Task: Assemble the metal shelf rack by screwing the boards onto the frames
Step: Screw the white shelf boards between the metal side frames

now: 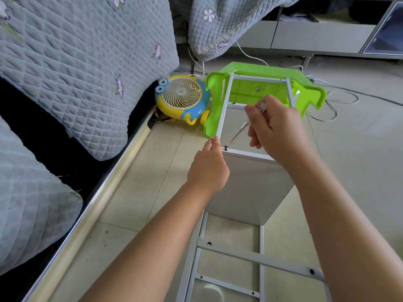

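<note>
Green stool [257,92] blocks beyond the frame [223,114]; floor [353,162] rightward open.

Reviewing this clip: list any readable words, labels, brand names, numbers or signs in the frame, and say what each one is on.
No readable text in this frame.
The yellow and blue fan, green plastic stool, white board, metal frame and screwdriver carry no visible lettering.
The quilted covers show only flower patterns.

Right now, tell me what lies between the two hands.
In the head view, the screwdriver shaft slants down from the right hand to a screw at the board's corner, beside the left hand's fingertips.
</note>
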